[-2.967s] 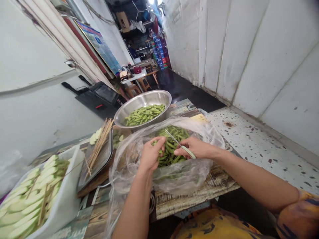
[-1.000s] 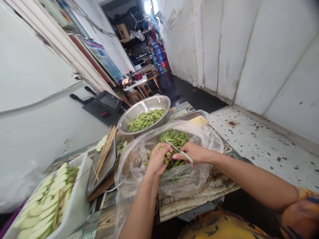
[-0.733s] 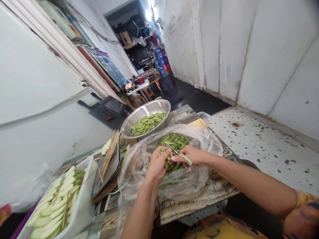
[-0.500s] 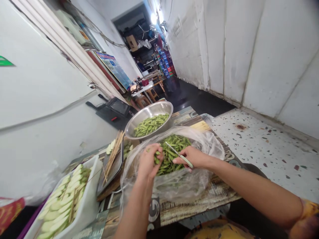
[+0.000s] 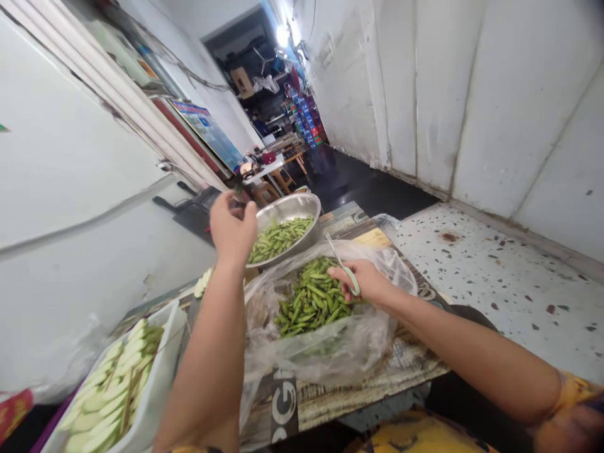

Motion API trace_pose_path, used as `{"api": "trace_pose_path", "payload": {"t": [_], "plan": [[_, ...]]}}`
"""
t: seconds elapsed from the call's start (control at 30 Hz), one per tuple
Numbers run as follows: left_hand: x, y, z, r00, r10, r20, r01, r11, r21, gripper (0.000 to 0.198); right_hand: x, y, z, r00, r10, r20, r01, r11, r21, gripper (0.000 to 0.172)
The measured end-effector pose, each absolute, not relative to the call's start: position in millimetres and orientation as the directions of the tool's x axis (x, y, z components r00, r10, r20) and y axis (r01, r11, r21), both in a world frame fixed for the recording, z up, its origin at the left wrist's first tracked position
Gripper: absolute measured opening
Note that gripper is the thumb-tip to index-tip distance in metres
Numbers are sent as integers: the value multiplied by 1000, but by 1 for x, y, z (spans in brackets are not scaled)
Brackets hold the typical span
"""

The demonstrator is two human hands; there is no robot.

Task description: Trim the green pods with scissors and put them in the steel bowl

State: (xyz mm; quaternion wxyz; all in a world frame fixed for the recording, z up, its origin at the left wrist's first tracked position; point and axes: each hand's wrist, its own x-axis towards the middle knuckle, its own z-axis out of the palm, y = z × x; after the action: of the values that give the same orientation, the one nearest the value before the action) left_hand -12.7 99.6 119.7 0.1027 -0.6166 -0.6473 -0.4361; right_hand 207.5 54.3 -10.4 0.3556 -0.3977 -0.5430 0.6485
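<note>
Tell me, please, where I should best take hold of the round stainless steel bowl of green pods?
Grip the stainless steel bowl by its far rim, from above: that flared edge stands free, while the near edge lies behind the clear plastic bag.

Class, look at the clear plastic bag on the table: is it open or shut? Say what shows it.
Open: the clear plastic bag has its mouth spread wide, with the green pods lying uncovered inside.
</note>
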Motion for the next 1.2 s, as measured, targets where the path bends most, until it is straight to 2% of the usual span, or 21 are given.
{"api": "trace_pose_path", "payload": {"t": [0.07,0.13,0.17,0.23,0.37,0.43,0.5,0.6,0.7,0.77,0.93,1.2], "plan": [[4,73,98,49,859,509,886,-272,375,30,209,54,-7,-397,911,-109,-64,-146,-987,36],[18,49,70,354,905,236,839,-419,348,21,208,54,-7,-375,921,-103,-68,-138,-988,34],[23,40,56,468,875,121,806,-479,349,25,208,54,-7,-376,921,-104,-69,-140,-988,34],[27,29,31,547,837,6,792,-521,319,35,207,54,-8,-389,914,-113,-68,-151,-986,33],[18,24,3,411,903,125,894,-426,136,31,208,52,-8,-438,889,-131,9,-142,-990,33],[11,25,-2,366,914,176,909,-392,143,28,209,50,-9,-522,841,-143,103,-104,-989,36],[5,26,-6,327,914,241,898,-380,223,27,210,49,-11,-603,782,-157,206,-38,-978,39],[0,24,-14,159,924,347,849,-307,429,26,211,47,-13,-623,769,-146,333,91,-939,43],[3,23,-21,-77,941,330,735,-170,656,23,211,45,-12,-608,786,-111,445,222,-868,47],[8,21,-23,-201,932,301,649,-103,754,24,210,44,-10,-604,793,-83,505,299,-810,48],[26,16,-18,-297,922,250,507,-70,859,21,209,42,-11,-574,819,-14,596,406,-692,48],[35,12,-12,-331,933,138,360,-11,933,17,207,40,-14,-531,847,30,675,445,-589,46]]}}
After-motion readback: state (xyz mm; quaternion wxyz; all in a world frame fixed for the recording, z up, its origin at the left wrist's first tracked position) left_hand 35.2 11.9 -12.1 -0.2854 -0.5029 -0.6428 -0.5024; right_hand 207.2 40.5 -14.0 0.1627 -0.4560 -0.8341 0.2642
